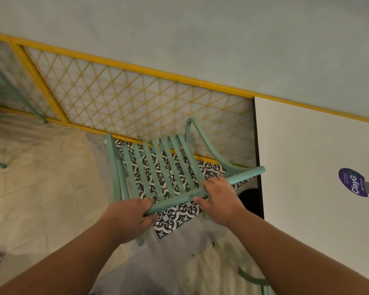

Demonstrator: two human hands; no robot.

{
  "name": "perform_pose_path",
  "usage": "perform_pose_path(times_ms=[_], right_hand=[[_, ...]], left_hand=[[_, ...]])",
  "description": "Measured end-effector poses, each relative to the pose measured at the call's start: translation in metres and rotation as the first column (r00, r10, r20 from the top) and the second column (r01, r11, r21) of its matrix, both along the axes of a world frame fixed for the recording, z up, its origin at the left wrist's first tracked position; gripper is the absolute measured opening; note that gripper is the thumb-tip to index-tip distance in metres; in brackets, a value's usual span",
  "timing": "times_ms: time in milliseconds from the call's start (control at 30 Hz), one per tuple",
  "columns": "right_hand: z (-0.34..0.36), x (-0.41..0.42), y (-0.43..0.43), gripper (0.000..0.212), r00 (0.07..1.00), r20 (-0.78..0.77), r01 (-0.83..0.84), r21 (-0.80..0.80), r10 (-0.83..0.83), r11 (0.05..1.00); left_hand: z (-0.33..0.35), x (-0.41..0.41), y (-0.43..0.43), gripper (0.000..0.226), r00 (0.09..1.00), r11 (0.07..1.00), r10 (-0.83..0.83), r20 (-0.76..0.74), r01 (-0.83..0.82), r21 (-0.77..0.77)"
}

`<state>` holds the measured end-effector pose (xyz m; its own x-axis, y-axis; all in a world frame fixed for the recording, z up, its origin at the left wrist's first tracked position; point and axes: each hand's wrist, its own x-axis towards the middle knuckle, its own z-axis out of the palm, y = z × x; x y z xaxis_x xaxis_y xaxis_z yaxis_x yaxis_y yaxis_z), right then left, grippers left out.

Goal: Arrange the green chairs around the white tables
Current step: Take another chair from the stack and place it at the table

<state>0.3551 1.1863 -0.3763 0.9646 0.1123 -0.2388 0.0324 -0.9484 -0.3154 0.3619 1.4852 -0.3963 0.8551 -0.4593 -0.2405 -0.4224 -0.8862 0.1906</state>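
White desk (311, 158) stands right of frame; green chair (158, 169) just beside its edge, over patterned floor tiles (175, 220). Both arms reach forward. Left hand (128, 216), fingers curled, grips chair's top rail; right hand (219, 199) likewise clasps it.

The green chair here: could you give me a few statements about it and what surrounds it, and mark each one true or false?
1. Both hands, the left hand and the right hand, grip the top rail of the green chair. True.
2. The chair's back is a solid panel. False: it is slatted, and patterned floor tiles show through.
3. The white table is to the chair's right. True.
4. A red sticker lies on the table. False: the sticker is purple.
5. The lattice fence is yellow. True.
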Motion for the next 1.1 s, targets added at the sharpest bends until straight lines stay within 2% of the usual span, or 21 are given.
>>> perform_pose_path(times_ms=[100,133,233,300,333,367,500,633,767,867,1100], right_hand=[[0.009,0.022,-0.030,0.078,0.999,-0.022,0.025,-0.121,-0.028,0.992],[0.014,0.029,-0.038,0.079,0.999,-0.039,0.019,-0.175,-0.026,0.984],[0.023,0.043,-0.054,0.080,0.994,-0.106,-0.029,-0.298,-0.002,0.954],[0.025,0.050,-0.055,0.087,0.986,-0.166,-0.078,-0.331,0.024,0.940],[0.025,0.054,-0.053,0.093,0.982,-0.189,-0.092,-0.341,0.028,0.936],[0.023,0.058,-0.052,0.099,0.977,-0.209,-0.104,-0.347,0.032,0.932],[0.020,0.075,-0.054,0.117,0.952,-0.296,-0.185,-0.345,0.080,0.920],[0.012,0.084,-0.061,0.115,0.964,-0.249,-0.183,-0.377,0.091,0.908],[0.007,0.085,-0.057,0.118,0.953,-0.287,-0.214,-0.403,0.099,0.890],[0.008,0.081,-0.054,0.111,0.963,-0.256,-0.190,-0.409,0.087,0.892],[0.013,0.070,-0.044,0.112,0.964,-0.263,-0.154,-0.416,0.044,0.896]], left_hand=[[0.006,0.006,-0.026,0.063,0.992,0.988,0.067,0.104,-0.080,0.133],[0.007,0.009,-0.038,0.065,0.989,0.987,0.081,0.127,-0.097,0.128],[0.004,0.015,-0.075,0.065,0.990,0.993,0.121,0.075,-0.121,-0.007],[-0.001,0.017,-0.090,0.047,0.996,0.995,0.087,0.034,-0.085,-0.051],[-0.005,0.019,-0.093,0.029,0.997,0.996,0.082,0.009,-0.081,-0.048],[-0.008,0.022,-0.094,0.022,0.995,0.995,0.095,-0.010,-0.095,-0.037],[-0.019,0.027,-0.092,0.031,0.994,0.994,0.106,-0.003,-0.106,-0.012],[-0.024,0.028,-0.093,0.027,0.994,0.995,0.102,0.036,-0.101,-0.013],[-0.027,0.029,-0.091,0.026,0.995,0.995,0.099,0.023,-0.099,-0.004],[-0.026,0.030,-0.090,0.024,0.995,0.995,0.100,0.019,-0.100,-0.010],[-0.019,0.029,-0.082,0.024,0.998,0.998,0.062,-0.007,-0.062,-0.018]])
